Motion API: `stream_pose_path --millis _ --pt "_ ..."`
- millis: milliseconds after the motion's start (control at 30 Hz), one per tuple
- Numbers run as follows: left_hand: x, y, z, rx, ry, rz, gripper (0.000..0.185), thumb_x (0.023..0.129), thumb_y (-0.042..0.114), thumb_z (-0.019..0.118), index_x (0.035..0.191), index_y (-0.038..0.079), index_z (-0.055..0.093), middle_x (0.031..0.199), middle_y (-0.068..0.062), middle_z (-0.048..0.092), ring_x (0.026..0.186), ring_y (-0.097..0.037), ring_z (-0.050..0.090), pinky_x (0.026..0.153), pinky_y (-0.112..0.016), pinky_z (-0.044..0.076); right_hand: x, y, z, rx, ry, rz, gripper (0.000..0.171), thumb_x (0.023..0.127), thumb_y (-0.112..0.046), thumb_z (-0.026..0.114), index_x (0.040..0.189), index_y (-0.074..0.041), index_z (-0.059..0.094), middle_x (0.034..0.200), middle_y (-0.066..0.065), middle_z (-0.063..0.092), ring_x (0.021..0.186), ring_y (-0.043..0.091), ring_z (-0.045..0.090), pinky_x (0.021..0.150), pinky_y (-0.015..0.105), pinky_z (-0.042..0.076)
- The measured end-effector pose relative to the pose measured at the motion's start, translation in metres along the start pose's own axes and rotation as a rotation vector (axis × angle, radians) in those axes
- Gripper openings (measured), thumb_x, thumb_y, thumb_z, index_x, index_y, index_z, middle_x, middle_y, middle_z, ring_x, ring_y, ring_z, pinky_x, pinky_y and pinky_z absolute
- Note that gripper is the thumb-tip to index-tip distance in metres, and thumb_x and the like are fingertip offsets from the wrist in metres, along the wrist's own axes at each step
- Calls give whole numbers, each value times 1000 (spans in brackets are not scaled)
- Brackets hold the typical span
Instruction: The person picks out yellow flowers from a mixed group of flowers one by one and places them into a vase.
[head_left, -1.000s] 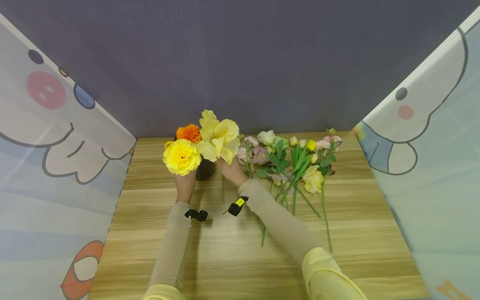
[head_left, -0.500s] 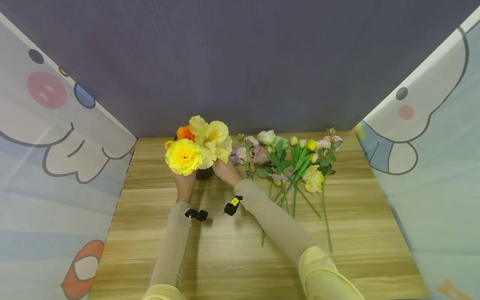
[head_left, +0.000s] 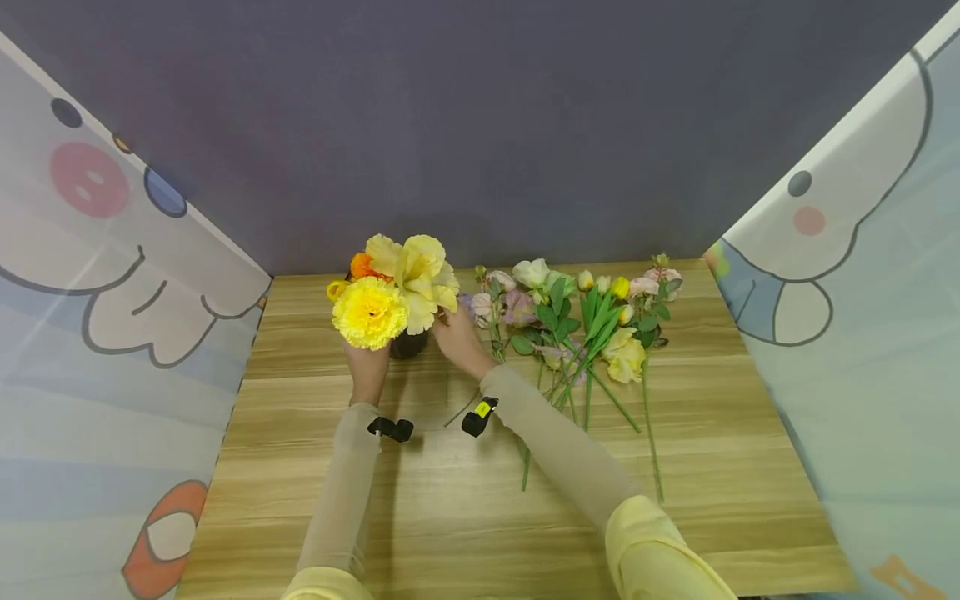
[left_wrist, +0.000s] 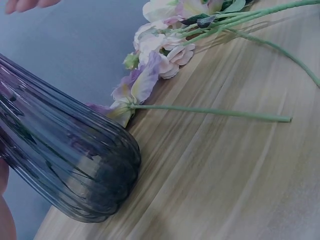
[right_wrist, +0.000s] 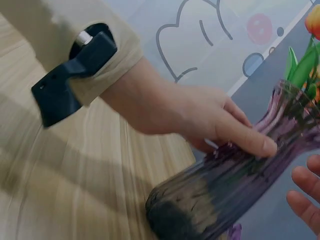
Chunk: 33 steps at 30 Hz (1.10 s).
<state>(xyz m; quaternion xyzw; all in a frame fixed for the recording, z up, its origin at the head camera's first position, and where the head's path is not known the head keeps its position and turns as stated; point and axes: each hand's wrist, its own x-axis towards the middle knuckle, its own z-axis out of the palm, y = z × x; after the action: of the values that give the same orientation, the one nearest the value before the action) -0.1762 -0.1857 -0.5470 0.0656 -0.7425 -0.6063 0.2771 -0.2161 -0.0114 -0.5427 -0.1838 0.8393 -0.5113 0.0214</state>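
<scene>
Looking down from the head view, the left hand [head_left: 369, 367] grips the ribbed purple vase [head_left: 409, 343] at the far side of the bench [head_left: 450, 517], while the right hand [head_left: 459, 340] reaches up beside the yellow blooms [head_left: 397, 292] already standing in it. Loose stems [head_left: 585, 333] lie just right, not yet placed. From the left wrist, the vase [left_wrist: 65, 170] sits beside a lilac stem [left_wrist: 210, 113]. From the right wrist, left fingers [right_wrist: 235, 132] wrap the glass [right_wrist: 225, 185]; right fingertips [right_wrist: 305, 187] hover beside it, relaxed, holding nothing.
</scene>
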Motion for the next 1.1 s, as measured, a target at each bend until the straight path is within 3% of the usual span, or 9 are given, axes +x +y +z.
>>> stream_pose_path --millis 100,300,467,633,700,833,967,1067,1100 --pt "0 -1 -5 42 -33 30 48 91 -3 72 135 -7 55 126 -22 64 115 -8 56 101 -23 44 -26 -53 -29 156 82 36 27 107 -2 48 128 10 60 108 22 65 92 30 63 73 28 51" --pt "6 -4 -25 144 -203 -3 38 95 0 67 130 -7 54 123 -24 59 114 -25 55 101 -41 46 -50 -39 -50 132 57 -48 32 108 -6 52 137 7 58 113 23 66 94 34 64 78 27 54" --pt "14 5 -48 294 -456 -259 49 108 29 53 145 -2 43 125 -28 53 112 -40 53 96 -55 46 -70 -3 -71 64 84 -64 28 108 -14 55 129 1 67 109 15 71 90 26 65 72 31 53" --pt "17 14 -59 473 -606 -438 65 107 52 41 136 -6 49 66 -9 48 54 -24 44 54 -39 42 -94 23 -98 -15 164 -56 24 107 -14 58 119 1 72 104 17 72 87 25 65 69 30 52" --pt "14 14 -55 480 -577 -367 49 106 44 47 109 -5 56 56 2 32 48 -14 28 48 -32 30 -102 33 -107 -46 202 -49 22 106 -13 59 118 0 72 103 17 72 86 22 65 68 27 51" --pt "2 7 -39 504 -373 15 43 101 19 62 69 12 35 55 4 24 48 -14 25 48 -31 25 -118 51 -121 -43 266 -26 22 106 -13 59 119 0 72 98 20 71 78 17 61 64 24 48" --pt "-2 4 -23 521 -106 304 29 99 18 69 88 -3 53 82 -18 56 77 -31 55 73 -45 53 -134 67 -131 -4 346 30 22 106 -11 59 117 4 70 92 20 69 71 12 57 60 21 45" --pt "-2 8 -16 482 -28 363 50 105 33 61 134 -6 50 132 -25 55 129 -25 50 118 -46 36 -145 77 -136 -14 387 111 23 106 -11 59 117 7 68 92 20 69 71 9 55 60 18 44" --pt "-2 10 -15 322 -78 330 46 108 32 57 136 -4 51 134 -22 55 132 -22 49 119 -40 36 -148 79 -138 -16 389 146 24 106 -11 60 117 8 68 93 20 68 72 9 55 60 18 43"
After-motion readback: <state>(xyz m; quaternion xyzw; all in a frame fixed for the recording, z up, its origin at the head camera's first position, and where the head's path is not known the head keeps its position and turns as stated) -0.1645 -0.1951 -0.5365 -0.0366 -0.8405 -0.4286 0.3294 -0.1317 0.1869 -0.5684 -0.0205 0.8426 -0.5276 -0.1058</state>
